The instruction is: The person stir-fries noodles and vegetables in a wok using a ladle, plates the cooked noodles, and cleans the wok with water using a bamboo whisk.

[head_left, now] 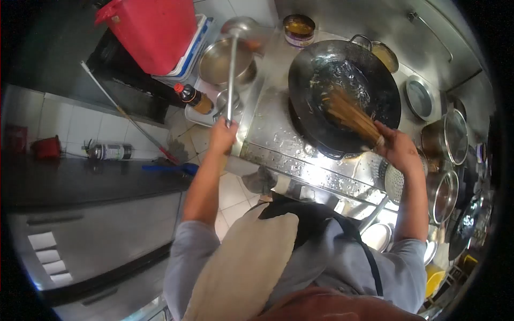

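In my right hand (400, 150) is a bamboo wok brush (350, 115), fingers wrapped round its bound end. The brush's splayed strips reach into a large black wok (308, 80), where water glistens at the bottom; the tips are blurred. My left hand (222, 136) is closed round the end of a long-handled metal ladle (232, 80). Its round head (239, 25) is up by the back wall, beyond a steel pot (227, 61). Close by the left hand are a sauce bottle (194, 99) and a small metal cup (225, 100) on a white tray (197, 116).
A wet steel stove top (273, 125) surrounds the wok. To its right are a metal bowl (419, 98), a perforated skimmer (395, 184) and several pots. A red bucket (152, 35) stands at the back left. A broom handle (126, 115) leans over the floor.
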Demonstrator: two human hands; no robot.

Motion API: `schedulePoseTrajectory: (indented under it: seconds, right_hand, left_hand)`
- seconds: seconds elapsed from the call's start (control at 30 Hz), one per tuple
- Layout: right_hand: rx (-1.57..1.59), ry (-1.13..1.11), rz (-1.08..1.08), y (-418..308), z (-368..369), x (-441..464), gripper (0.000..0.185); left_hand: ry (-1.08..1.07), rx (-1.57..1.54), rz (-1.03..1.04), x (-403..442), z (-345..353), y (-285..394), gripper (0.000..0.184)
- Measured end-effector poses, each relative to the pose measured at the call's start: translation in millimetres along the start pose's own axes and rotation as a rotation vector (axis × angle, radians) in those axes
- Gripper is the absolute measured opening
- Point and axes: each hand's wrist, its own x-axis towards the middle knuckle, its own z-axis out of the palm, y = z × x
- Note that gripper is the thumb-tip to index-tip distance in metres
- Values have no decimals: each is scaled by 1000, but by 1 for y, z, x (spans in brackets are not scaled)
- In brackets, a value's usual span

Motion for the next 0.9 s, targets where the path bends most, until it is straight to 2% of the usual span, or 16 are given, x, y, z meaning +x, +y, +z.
schedulePoseTrajectory:
  seconds: [0.07, 0.1, 0.13, 0.2, 0.23, 0.3, 0.33, 0.43, 0.57, 0.63, 0.67, 0.7, 0.73, 0.8, 0.83, 0.9]
  right_hand:
    - [-133, -174, 50, -30, -13, -8, 67]
    - [-243, -212, -9, -10, -1, -1, 62]
    - [-348, -257, -71, 15, 20, 15, 57]
    - [-410, -291, -92, 17, 37, 73, 35]
    - [-277, -244, -35, 16, 46, 103, 33]
    - [0, -134, 58, 13, 64, 162, 31]
    - [-163, -124, 38, -19, 54, 175, 31]
    - [-69, 77, -52, -40, 77, 157, 44]
    - [-51, -258, -79, -25, 31, 78, 45]
    - [-42, -348, -12, -4, 16, 81, 42]
    - [-328, -350, 60, 12, 17, 100, 35]
    - [-616, -344, 133, 24, 15, 112, 29]
    - [-549, -208, 261, 3, 14, 126, 20]
    - [-446, 1, 185, 5, 42, 169, 21]
    - [-371, 118, 204, -4, 56, 184, 25]
    - [-322, 155, -75, -4, 86, 173, 30]
  left_hand:
    - [211, 158, 228, 68, 31, -103, 27]
    - [-79, -136, -77, 82, 8, -78, 26]
    - [-133, -303, -180, 104, 5, -85, 24]
    - [-90, -246, -265, 123, -6, -71, 21]
    - [-84, -359, -241, 142, 2, -93, 20]
    - [-164, -305, -324, 153, -5, -84, 18]
    - [-175, -286, -298, 161, -2, -95, 17]
    - [-143, -296, -310, 171, 10, -102, 17]
    - [-181, -148, -312, 174, 19, -94, 24]
    - [-114, -2, -297, 180, 29, -108, 39]
    - [-126, 0, -291, 189, 37, -130, 39]
    - [-33, 133, -145, 204, 47, -159, 45]
    - [65, 262, 1, 212, 54, -171, 51]
    - [24, 468, -54, 175, 30, -106, 54]
    - [217, 341, -11, 155, 21, -86, 51]
    - [456, 127, 120, 105, 15, -65, 46]
